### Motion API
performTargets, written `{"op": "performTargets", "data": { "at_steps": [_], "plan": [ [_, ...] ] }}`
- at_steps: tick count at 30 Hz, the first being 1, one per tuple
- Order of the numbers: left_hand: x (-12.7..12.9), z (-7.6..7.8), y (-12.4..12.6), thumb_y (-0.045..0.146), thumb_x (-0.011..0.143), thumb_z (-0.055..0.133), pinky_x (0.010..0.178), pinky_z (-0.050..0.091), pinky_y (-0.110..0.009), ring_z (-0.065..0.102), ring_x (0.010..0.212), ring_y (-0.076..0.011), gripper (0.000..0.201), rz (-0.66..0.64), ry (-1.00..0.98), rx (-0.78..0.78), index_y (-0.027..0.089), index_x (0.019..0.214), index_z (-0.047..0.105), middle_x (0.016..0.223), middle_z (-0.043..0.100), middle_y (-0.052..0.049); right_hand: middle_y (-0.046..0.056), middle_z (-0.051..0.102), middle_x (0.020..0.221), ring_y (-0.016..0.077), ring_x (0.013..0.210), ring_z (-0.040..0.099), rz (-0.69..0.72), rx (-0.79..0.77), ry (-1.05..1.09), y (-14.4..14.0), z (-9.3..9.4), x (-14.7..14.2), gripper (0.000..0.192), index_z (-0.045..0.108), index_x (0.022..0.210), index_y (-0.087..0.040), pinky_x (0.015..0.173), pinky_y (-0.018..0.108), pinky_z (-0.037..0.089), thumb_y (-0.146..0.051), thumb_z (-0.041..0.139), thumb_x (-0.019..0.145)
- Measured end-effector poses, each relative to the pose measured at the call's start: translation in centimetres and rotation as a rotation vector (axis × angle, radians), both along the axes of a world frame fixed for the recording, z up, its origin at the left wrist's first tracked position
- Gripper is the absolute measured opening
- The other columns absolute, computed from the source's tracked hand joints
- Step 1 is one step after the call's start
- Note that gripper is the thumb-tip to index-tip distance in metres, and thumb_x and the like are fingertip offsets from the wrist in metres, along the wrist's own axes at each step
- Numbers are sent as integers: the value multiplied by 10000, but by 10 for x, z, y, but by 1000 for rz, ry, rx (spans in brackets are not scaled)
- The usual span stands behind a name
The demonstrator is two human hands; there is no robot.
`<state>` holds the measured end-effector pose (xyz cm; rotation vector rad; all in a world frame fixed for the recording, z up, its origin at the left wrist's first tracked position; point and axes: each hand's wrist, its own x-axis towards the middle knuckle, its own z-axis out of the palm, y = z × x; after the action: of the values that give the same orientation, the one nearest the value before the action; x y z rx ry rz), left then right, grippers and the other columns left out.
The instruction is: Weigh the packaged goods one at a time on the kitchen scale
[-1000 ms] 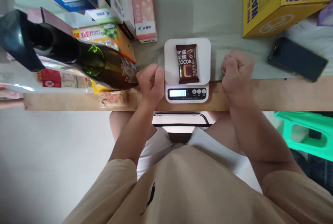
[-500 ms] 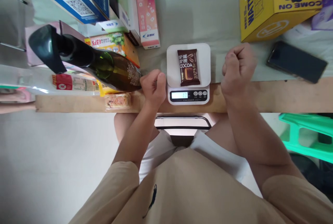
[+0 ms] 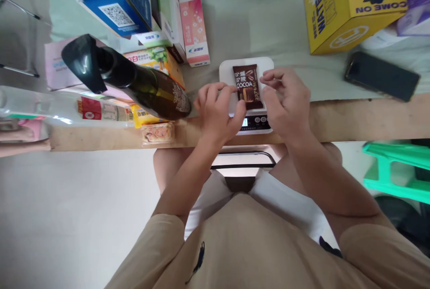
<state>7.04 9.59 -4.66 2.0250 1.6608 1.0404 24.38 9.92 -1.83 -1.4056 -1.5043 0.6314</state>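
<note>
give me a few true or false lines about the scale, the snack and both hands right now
1. A brown cocoa packet lies on the white scale. True.
2. Both hands are closed into fists away from the scale. False: the left hand and right hand are open, at the packet's two sides.
3. A dark bottle lies left of the left hand. True.
4. The phone sits on the scale. False: it lies on the table, far right, below the yellow box.
</note>
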Motion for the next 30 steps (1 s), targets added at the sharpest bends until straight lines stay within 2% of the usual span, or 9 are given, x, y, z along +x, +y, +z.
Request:
{"op": "performTargets", "data": {
  "at_steps": [2, 6, 10, 16, 19, 21, 23, 26, 30],
  "plan": [
    [6, 2, -4, 560, 972, 585, 1148, 364, -520, 528, 1341, -355, 437, -6, 62, -41, 263, 1262, 720, 1281, 715, -110, 82, 755, 1156, 257, 1121, 742, 34, -61, 10, -7, 7, -4, 173, 650, 1080, -241, 1067, 489, 572, -284, 582, 926],
    [9, 5, -13, 537, 979, 582, 1153, 351, -543, 524, 1348, -359, 419, -75, 81, -60, 299, 1294, 721, 1273, 716, -101, 95, 755, 1226, 294, 1169, 744, 69, -163, 4, -13, 11, -9, 206, 665, 1102, -247, 1080, 534, 562, -312, 586, 923],
    [7, 7, -18, 551, 985, 559, 1119, 380, -545, 538, 1323, -356, 452, -90, 81, -81, 289, 1317, 718, 1287, 719, -107, 52, 763, 1215, 277, 1202, 724, 74, -144, -4, -12, 5, -9, 160, 670, 1074, -289, 1114, 517, 552, -284, 582, 940],
    [3, 1, -19, 586, 1008, 497, 1128, 419, -493, 547, 1308, -321, 508, -88, 27, -59, 270, 1363, 677, 1336, 668, -128, 63, 719, 1414, 286, 1398, 652, 111, -123, 82, -13, 0, -14, 206, 702, 1142, -296, 1168, 509, 549, -308, 581, 976],
    [0, -4, -19, 589, 1016, 477, 1154, 437, -467, 542, 1357, -307, 533, -71, 3, -53, 264, 1408, 631, 1429, 609, -139, 74, 684, 1481, 277, 1425, 637, 151, -156, 170, -13, -2, -16, 235, 697, 1187, -288, 1058, 450, 621, -328, 574, 990],
    [-2, -5, -20, 582, 1015, 478, 1178, 444, -460, 536, 1394, -301, 544, -76, -26, -54, 258, 1434, 600, 1468, 570, -147, 80, 668, 1503, 271, 1388, 663, 167, -184, 215, -12, -3, -18, 247, 687, 1205, -285, 937, 393, 655, -351, 578, 994],
    [-4, -5, -20, 569, 1015, 481, 1206, 450, -455, 531, 1417, -294, 552, -93, -67, -51, 247, 1453, 572, 1490, 532, -155, 76, 677, 1489, 253, 1327, 695, 178, -201, 245, -10, -3, -21, 237, 680, 1192, -286, 890, 366, 657, -375, 581, 996],
    [-4, -2, -21, 531, 1015, 484, 1229, 464, -458, 535, 1422, -290, 542, -96, -120, -65, 233, 1464, 543, 1514, 475, -167, 57, 702, 1451, 221, 1266, 719, 204, -203, 294, -7, -1, -27, 195, 671, 1135, -289, 979, 388, 641, -389, 576, 999],
    [-2, 5, -26, 483, 1009, 510, 1245, 459, -496, 504, 1474, -317, 542, -56, -138, -95, 246, 1496, 501, 1562, 419, -179, 49, 734, 1390, 218, 1301, 708, 223, -219, 317, -4, 1, -39, 180, 663, 1119, -280, 1106, 428, 595, -367, 584, 983]
  ]
}}
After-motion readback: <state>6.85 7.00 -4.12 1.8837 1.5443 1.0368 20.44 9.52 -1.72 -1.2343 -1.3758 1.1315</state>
